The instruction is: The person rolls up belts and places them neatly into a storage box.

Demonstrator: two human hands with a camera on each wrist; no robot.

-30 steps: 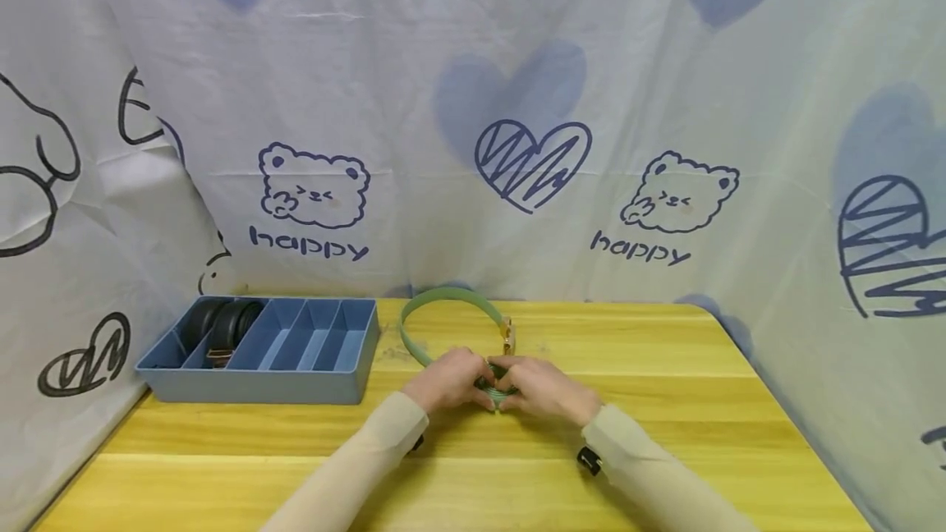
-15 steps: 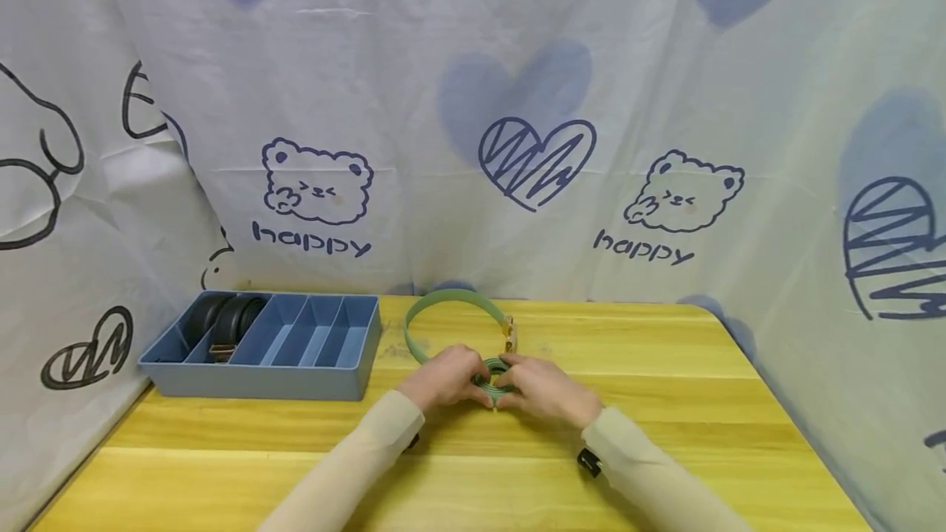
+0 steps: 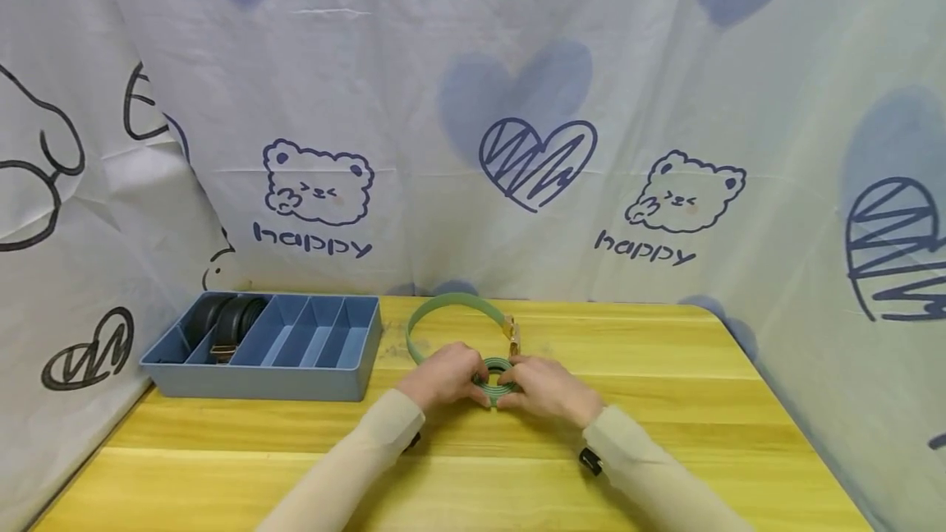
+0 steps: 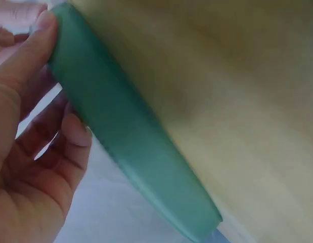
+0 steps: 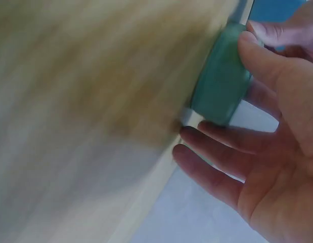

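Note:
A green belt (image 3: 452,300) stands on edge on the wooden table, partly wound into a small coil (image 3: 493,394). The rest of its strap arcs behind the hands to a gold-coloured buckle (image 3: 513,337). My left hand (image 3: 447,376) pinches the coil's left side, and my right hand (image 3: 554,391) pinches its right side; both thumbs meet at the front. In the left wrist view the strap (image 4: 126,126) runs past the fingers, with the thumb (image 4: 32,50) against it. The right wrist view has the coil's outer face (image 5: 222,76) under the thumb. Fingers partly hide the coil.
A blue divided box (image 3: 259,384) stands at the left rear of the table (image 3: 628,433). Rolled black belts (image 3: 235,325) sit in its left compartments. A printed cloth (image 3: 443,105) hangs behind the table and along both sides.
Both hands stay at the coil while the fingers spread slightly, and its ring and centre hole show more. The loop and buckle have shifted a little right in view, as has the whole scene.

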